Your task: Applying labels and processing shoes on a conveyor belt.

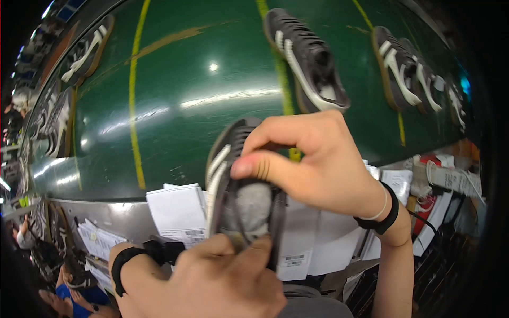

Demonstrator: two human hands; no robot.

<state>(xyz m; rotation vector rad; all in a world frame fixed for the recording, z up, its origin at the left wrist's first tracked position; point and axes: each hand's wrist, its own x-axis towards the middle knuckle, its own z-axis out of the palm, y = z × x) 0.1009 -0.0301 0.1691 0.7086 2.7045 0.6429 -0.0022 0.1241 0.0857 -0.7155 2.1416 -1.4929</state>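
A dark grey sneaker (216,177) with white side stripes and a pale insole lies in front of me, toe pointing away. Over its opening runs a dark shoelace (237,214). At the top of the lacing, the thumb and index finger of my right hand (323,159) close in a pinch on the lace. My left hand (225,281) is closed at the heel end, where the strand runs to its fingertips; its grip is partly hidden and blurred.
A green table marked with yellow lines (175,122) carries a similar sneaker (305,58) beyond my right hand and more sneakers at left and right. White printed papers (175,209) lie along the metal near edge. A person in blue (71,302) is at lower left.
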